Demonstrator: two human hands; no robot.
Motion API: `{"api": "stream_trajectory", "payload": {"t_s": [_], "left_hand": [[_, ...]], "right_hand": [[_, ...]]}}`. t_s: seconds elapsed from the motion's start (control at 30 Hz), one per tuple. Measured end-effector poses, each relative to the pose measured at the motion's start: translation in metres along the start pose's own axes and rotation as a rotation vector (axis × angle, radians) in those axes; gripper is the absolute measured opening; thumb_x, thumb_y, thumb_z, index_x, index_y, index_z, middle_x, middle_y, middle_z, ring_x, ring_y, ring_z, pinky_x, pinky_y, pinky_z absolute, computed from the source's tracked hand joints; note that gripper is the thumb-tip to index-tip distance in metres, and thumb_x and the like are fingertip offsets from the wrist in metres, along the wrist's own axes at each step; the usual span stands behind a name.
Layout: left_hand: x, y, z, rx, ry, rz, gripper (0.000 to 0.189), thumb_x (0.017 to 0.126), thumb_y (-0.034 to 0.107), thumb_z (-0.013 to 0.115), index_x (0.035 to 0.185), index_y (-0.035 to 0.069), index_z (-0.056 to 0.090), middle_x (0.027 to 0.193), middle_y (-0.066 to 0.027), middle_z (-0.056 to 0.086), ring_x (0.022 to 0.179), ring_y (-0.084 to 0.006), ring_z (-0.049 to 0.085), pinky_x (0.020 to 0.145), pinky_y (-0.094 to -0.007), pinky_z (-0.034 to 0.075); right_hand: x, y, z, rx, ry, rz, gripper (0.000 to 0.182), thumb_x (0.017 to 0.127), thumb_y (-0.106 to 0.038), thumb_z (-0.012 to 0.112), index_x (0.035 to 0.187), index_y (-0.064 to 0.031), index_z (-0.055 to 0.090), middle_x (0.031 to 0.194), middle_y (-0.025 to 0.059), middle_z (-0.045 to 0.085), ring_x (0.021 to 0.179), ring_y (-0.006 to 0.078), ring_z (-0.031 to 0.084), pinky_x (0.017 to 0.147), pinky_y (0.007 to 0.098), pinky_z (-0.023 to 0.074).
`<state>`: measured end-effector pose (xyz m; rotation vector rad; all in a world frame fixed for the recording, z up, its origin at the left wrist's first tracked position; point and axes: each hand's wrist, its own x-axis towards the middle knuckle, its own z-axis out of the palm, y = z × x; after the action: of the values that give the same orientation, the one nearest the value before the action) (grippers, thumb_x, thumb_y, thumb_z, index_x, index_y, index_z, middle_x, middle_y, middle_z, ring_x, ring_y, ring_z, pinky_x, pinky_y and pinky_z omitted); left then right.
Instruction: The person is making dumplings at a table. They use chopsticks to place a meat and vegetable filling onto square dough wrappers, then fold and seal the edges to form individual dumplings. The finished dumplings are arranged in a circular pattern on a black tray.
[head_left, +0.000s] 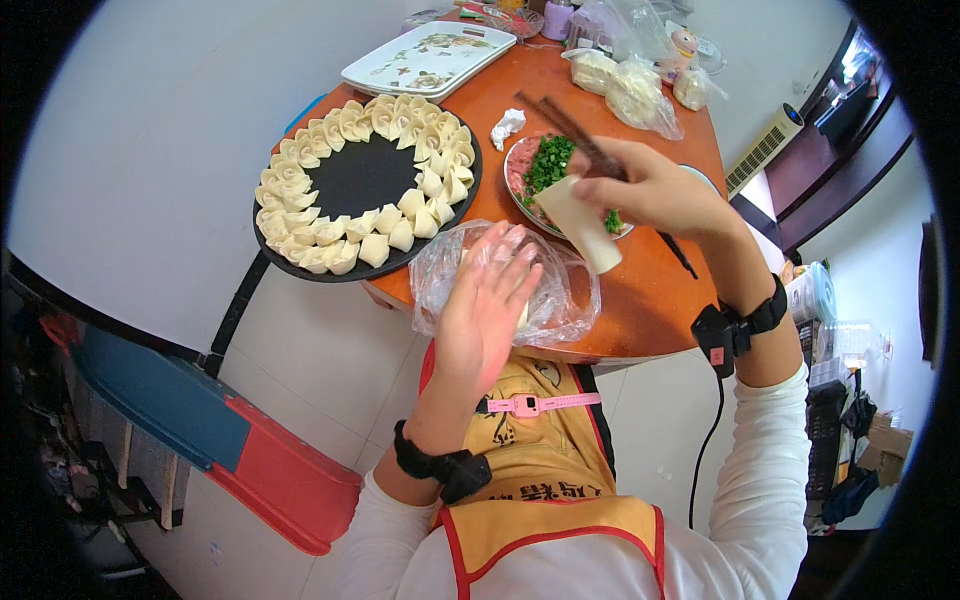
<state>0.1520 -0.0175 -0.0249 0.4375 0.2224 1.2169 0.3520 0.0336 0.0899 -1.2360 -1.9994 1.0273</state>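
My right hand (656, 187) grips a pair of dark chopsticks (566, 126) and a pale dough wrapper (581, 229), which hangs from its fingertips. Below that hand, a plate (516, 196) holds pink minced meat (522, 159) topped with chopped green onion (551, 159). My left hand (484, 307) is spread, palm turned partly up, over a clear plastic bag (559, 289) at the table's near edge. Some pale wrapper shows inside the bag, mostly hidden by the hand. At the left, a round black tray (364, 180) carries rings of folded wontons (375, 250).
White flower-printed trays (420, 64) lie at the back left of the wooden table (652, 319). Crumpled tissue (508, 127) sits behind the meat plate. Bagged pale dough (637, 94) is at the back right. A plastic slide (281, 480) stands on the floor at the left.
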Motion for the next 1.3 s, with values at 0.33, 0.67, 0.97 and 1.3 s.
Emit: {"api": "stream_trajectory", "payload": {"t_s": [0.33,0.67,0.97,1.3], "left_hand": [[0.010,-0.013,0.007,-0.209,-0.010,-0.242,0.052,0.088,0.014,0.035,0.133,-0.010,0.030,0.136,-0.0224,0.039,0.127,-0.0345,0.039,0.108,-0.0467,0.028],[0.015,-0.033,0.009,-0.110,-0.026,-0.347,0.044,0.098,0.022,0.026,0.134,-0.004,0.033,0.134,-0.0188,0.042,0.126,-0.0318,0.040,0.108,-0.0463,0.030],[0.013,-0.039,0.011,-0.161,-0.075,-0.436,0.045,0.098,0.025,0.028,0.135,0.000,0.033,0.137,-0.0173,0.040,0.128,-0.0295,0.038,0.108,-0.0439,0.030],[0.013,-0.045,0.018,-0.062,0.056,-0.464,0.040,0.097,0.022,0.035,0.133,0.003,0.038,0.131,-0.0138,0.047,0.123,-0.0279,0.044,0.107,-0.0454,0.031]], "right_hand": [[-0.025,0.014,-0.061,0.236,0.775,-0.217,0.042,0.094,-0.037,0.043,0.089,0.0006,0.062,0.085,0.0079,0.065,0.070,0.0126,0.063,0.057,0.0253,0.0456],[-0.050,0.067,-0.075,0.049,0.753,0.062,0.050,0.091,-0.050,0.048,0.082,-0.0015,0.058,0.061,0.0020,0.051,0.046,0.0111,0.054,0.042,0.0251,0.0436],[-0.065,0.087,-0.086,-0.021,0.661,0.016,0.030,0.087,-0.031,0.062,0.080,-0.0018,0.057,0.064,0.0014,0.056,0.055,0.0093,0.061,0.050,0.0223,0.0491],[-0.070,0.115,-0.080,-0.091,0.629,-0.003,0.032,0.088,-0.031,0.062,0.073,-0.0038,0.053,0.061,0.0018,0.057,0.056,0.0091,0.060,0.049,0.0226,0.0439]]}}
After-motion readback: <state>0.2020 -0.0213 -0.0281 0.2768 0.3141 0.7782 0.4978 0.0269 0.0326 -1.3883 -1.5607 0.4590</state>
